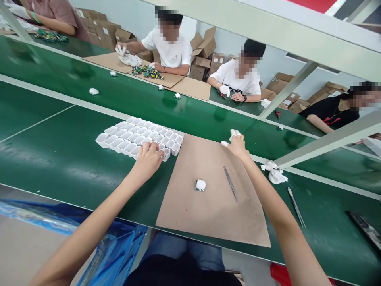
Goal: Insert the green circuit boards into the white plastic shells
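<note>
My left hand (149, 157) is over the near right end of a block of small white plastic cases (117, 143). Its fingers curl down onto one white plastic case (166, 153) at the front corner; the fingertips are partly hidden. My right hand (237, 143) reaches over the far edge of a brown cardboard sheet (190, 212), towards the green belt. White covers sit on its fingertips, and thumb and fingers are apart with nothing clear between them. On the cardboard lie a small green circuit board with a white part on top (200, 185) and metal tweezers (230, 183).
Right of the cardboard lie crumpled white tissue (276, 174), a second pair of tweezers (296, 207) and a dark tray-like object (364, 228). Several white-topped boards (94, 91) sit on the belt (131, 93). A slanted frame post (330, 140) stands at right. Co-workers sit opposite.
</note>
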